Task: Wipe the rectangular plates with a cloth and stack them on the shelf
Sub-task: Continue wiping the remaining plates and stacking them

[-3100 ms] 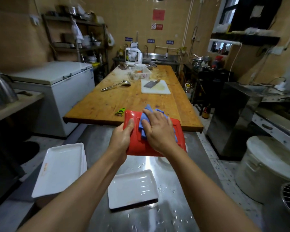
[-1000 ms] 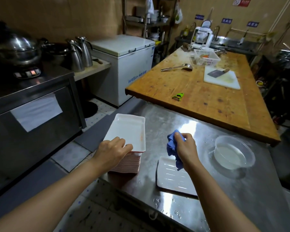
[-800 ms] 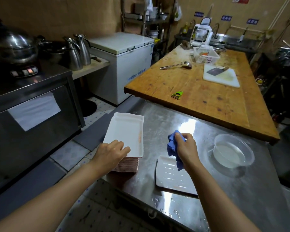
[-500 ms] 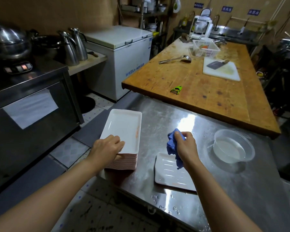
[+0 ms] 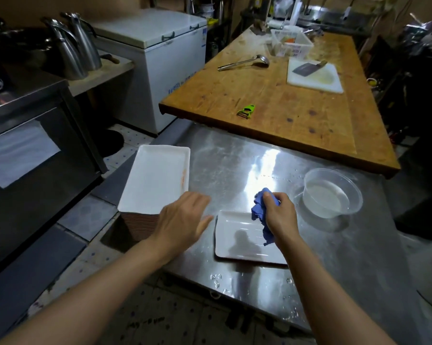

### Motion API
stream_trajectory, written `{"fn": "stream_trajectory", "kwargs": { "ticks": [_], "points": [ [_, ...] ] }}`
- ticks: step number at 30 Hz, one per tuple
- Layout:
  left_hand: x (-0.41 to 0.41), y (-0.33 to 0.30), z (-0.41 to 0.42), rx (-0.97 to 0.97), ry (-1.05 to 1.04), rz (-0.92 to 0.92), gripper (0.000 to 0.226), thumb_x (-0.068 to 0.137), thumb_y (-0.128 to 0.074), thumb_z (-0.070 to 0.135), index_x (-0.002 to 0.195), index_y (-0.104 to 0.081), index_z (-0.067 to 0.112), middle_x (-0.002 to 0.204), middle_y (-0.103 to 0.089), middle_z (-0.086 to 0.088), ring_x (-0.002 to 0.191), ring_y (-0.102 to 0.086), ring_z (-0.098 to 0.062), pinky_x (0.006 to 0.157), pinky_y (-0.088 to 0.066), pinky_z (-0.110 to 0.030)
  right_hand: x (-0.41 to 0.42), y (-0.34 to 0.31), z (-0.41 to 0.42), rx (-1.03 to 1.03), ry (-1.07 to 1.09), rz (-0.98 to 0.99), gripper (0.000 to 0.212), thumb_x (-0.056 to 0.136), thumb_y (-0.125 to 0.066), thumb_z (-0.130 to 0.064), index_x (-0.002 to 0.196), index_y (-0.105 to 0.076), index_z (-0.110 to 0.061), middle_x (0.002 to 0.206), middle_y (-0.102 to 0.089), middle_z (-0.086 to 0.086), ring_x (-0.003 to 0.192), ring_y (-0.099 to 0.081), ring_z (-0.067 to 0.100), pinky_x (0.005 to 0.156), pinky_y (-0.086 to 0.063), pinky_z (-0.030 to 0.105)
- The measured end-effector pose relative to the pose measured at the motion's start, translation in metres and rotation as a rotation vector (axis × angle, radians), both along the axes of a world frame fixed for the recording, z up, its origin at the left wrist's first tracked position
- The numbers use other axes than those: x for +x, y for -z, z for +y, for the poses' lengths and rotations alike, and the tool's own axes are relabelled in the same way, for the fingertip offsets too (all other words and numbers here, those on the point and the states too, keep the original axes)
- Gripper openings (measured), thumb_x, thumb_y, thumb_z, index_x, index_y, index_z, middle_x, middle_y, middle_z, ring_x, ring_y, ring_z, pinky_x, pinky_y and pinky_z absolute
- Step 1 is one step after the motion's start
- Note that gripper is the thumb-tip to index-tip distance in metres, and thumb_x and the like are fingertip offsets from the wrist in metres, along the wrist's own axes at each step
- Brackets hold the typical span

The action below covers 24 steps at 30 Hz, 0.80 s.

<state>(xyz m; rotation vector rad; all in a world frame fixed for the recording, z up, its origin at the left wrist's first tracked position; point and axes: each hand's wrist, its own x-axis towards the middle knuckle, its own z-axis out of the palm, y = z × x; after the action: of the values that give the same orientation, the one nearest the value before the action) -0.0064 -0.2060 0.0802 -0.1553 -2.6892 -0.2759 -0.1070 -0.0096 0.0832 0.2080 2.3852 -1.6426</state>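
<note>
A tall stack of rectangular plates [image 5: 155,179], white on top with red undersides, stands at the left corner of the steel table [image 5: 235,165]. One single white rectangular plate [image 5: 240,237] lies flat near the table's front edge. My left hand [image 5: 182,220] hovers between the stack and the single plate, fingers straight and holding nothing. My right hand [image 5: 279,215] grips a bunched blue cloth [image 5: 259,212] just above the single plate's right half.
A clear plastic bowl of water [image 5: 332,195] sits right of the plate. Water drops dot the steel. Behind lies a wooden table [image 5: 272,95] with a green peeler [image 5: 246,112], ladle, cutting board and cleaver. A steel cabinet [image 5: 35,135] stands left.
My left hand has let go of the stack's near edge and moved right toward the single plate. My right hand with the cloth has stayed over that plate.
</note>
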Motion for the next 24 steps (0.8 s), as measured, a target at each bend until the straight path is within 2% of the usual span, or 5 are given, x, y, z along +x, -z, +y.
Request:
{"fn": "stream_trajectory", "kwargs": {
  "ticks": [7, 11, 14, 17, 24],
  "points": [
    [-0.034, 0.058, 0.05, 0.268, -0.273, -0.563, 0.049, 0.089, -0.055, 0.032, 0.132, -0.038, 0.016, 0.128, -0.051, -0.007, 0.114, -0.052, -0.03, 0.087, -0.042, -0.037, -0.008, 0.043, 0.038, 0.093, 0.073, -0.052, 0.032, 0.082, -0.056, -0.033, 0.09, -0.057, -0.002, 0.066, -0.058, 0.012, 0.031, -0.043, 0.014, 0.035, -0.035, 0.02],
    [-0.048, 0.092, 0.052, 0.353, -0.363, -0.735, 0.049, 0.085, -0.058, 0.027, 0.128, -0.041, 0.009, 0.129, -0.05, -0.015, 0.117, -0.05, -0.035, 0.092, -0.042, -0.04, -0.01, 0.068, 0.052, 0.25, 0.064, 0.011, 0.037, 0.079, -0.068, -0.017, 0.113, -0.055, -0.007, 0.117, -0.053, 0.013, 0.076, -0.054, 0.018, 0.057, -0.042, 0.014],
    [-0.053, 0.106, 0.051, 0.371, -0.401, -0.767, 0.039, 0.086, -0.058, 0.024, 0.118, -0.049, 0.004, 0.122, -0.055, -0.017, 0.112, -0.053, -0.035, 0.09, -0.044, -0.039, -0.008, 0.086, 0.056, 0.417, -0.063, 0.084, 0.037, 0.081, -0.062, -0.008, 0.117, -0.057, -0.004, 0.124, -0.046, 0.015, 0.1, -0.052, 0.027, 0.07, -0.034, 0.004],
    [-0.057, 0.115, 0.049, 0.407, -0.396, -0.747, 0.037, 0.083, -0.058, 0.02, 0.116, -0.052, 0.004, 0.117, -0.059, -0.017, 0.107, -0.056, -0.035, 0.087, -0.047, -0.04, 0.0, 0.103, 0.06, 0.824, -0.184, 0.189, 0.038, 0.077, -0.064, -0.017, 0.115, -0.062, -0.012, 0.134, -0.044, 0.008, 0.12, -0.037, 0.034, 0.096, -0.025, 0.03],
    [-0.059, 0.124, 0.048, 0.491, -0.373, -0.726, 0.035, 0.081, -0.055, 0.011, 0.116, -0.048, 0.008, 0.114, -0.062, -0.014, 0.102, -0.057, -0.033, 0.082, -0.047, -0.037, -0.007, 0.115, 0.057, 0.889, -0.257, 0.206, 0.028, 0.093, -0.04, -0.007, 0.117, -0.055, -0.005, 0.119, -0.047, 0.015, 0.106, -0.045, 0.032, 0.081, -0.037, 0.036]
  ]
}}
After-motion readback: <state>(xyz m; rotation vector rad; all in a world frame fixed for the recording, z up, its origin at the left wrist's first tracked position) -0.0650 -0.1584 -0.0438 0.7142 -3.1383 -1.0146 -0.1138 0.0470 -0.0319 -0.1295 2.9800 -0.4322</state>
